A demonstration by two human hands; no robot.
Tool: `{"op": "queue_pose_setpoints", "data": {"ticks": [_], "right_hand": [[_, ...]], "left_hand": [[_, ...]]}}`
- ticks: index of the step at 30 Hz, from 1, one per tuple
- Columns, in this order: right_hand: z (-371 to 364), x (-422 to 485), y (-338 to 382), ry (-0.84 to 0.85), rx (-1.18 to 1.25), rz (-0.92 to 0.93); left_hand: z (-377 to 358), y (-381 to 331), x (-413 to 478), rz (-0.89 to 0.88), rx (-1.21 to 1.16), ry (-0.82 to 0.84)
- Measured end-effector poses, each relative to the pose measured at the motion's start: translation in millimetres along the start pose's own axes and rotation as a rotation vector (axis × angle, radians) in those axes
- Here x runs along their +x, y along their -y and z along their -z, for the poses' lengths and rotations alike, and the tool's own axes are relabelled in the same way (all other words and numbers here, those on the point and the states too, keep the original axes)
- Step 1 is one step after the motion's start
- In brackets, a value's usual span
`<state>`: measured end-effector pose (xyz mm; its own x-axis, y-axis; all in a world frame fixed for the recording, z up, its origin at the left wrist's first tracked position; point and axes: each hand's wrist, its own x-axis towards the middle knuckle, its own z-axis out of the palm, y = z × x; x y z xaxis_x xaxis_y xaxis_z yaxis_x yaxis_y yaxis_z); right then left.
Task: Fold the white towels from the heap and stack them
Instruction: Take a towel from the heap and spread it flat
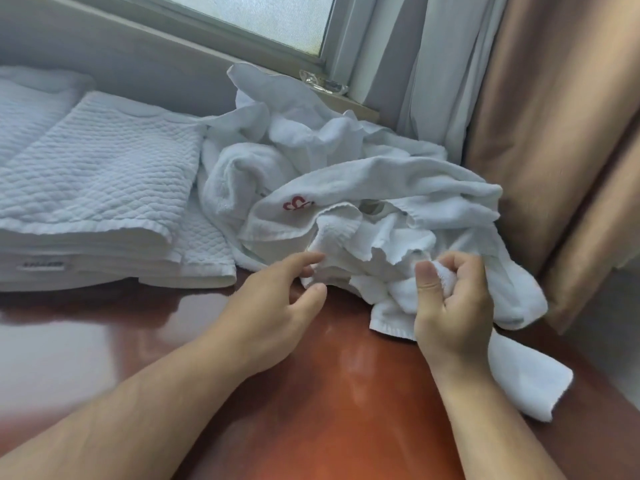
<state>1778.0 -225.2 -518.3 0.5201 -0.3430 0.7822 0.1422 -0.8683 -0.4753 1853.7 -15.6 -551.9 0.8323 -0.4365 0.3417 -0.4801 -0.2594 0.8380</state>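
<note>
Head camera view, looking down over both forearms at a glossy reddish-brown table (pixel 329 403). A heap (pixel 332 174) of crumpled white towels sits at the back of the table, below a window (pixel 256 15) and against a tan curtain (pixel 554 133).

My right hand (pixel 453 313) has its fingers curled tight round a bunched fold of one small towel (pixel 391 306) at the near edge of the heap. The towel's loose end trails past the wrist onto the table. My left hand (pixel 273 317) is relaxed, with thumb and forefinger apart. Its fingertips touch the ruffled edge of the cloth but do not pinch it.

To the left, just beside the heap, a neat stack (pixel 97 174) of folded white towels shows a quilted, waffle-like weave.

The towel looks like thin white terry with a stitched hem along its near edge. One towel in the heap carries a small red mark (pixel 296 204).

I judge the cloth to be light, soft and completely limp. It should sag wherever it is unsupported, and it may drag neighbouring towels along, since the folds overlap. The hemmed corners seem the best places to take hold, one in each hand, so the towel can be shaken flat before folding.
</note>
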Motion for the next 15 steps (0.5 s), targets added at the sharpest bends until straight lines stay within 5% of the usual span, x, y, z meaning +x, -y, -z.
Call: {"op": "queue_pose_setpoints", "data": {"ticks": [4,9,13,15], "right_hand": [[-1,-4,1,0.206,0.118,-0.040],[-9,-2,1,0.162,0.115,-0.209],[11,1,-2,-0.051,-0.415,-0.217],[35,-16,-10,0.138,-0.577,-0.420]], "left_hand": [[5,0,5,0.109,-0.297,-0.001],[3,0,4,0.076,-0.236,-0.024],[0,-7,1,0.036,-0.021,0.070],[-10,-15,-4,-0.061,0.142,0.170]]}}
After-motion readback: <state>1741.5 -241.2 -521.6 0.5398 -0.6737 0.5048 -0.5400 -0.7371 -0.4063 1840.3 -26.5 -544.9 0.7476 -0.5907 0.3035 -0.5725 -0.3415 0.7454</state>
